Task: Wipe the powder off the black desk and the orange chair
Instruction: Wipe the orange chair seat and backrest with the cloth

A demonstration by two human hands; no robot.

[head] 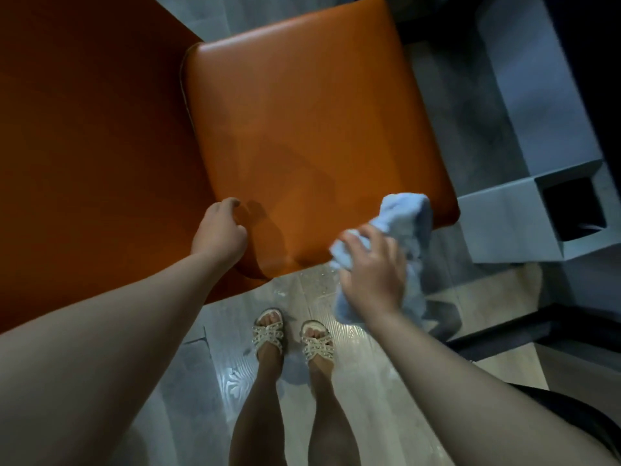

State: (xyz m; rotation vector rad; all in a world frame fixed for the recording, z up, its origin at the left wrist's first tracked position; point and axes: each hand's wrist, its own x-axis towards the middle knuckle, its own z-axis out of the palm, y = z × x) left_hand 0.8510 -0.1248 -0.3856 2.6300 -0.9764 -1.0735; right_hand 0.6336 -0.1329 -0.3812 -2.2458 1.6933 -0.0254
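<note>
The orange chair's seat (pixel 312 129) fills the middle of the view, with its backrest (pixel 84 146) rising at the left. My left hand (pixel 218 232) has its fingers curled at the seat's near left corner, where seat meets backrest. My right hand (pixel 373 274) grips a bunched light blue cloth (pixel 406 216), whose upper end lies on the seat's near right corner. White powder specks (pixel 312 280) lie on the floor just below the seat's front edge. The black desk is not clearly seen.
My two sandalled feet (pixel 292 338) stand on the shiny grey wood floor (pixel 215 381) in front of the chair. A grey cube-shaped unit (pixel 504 216) with a dark opening stands right of the seat. Dark furniture edges run along the right side.
</note>
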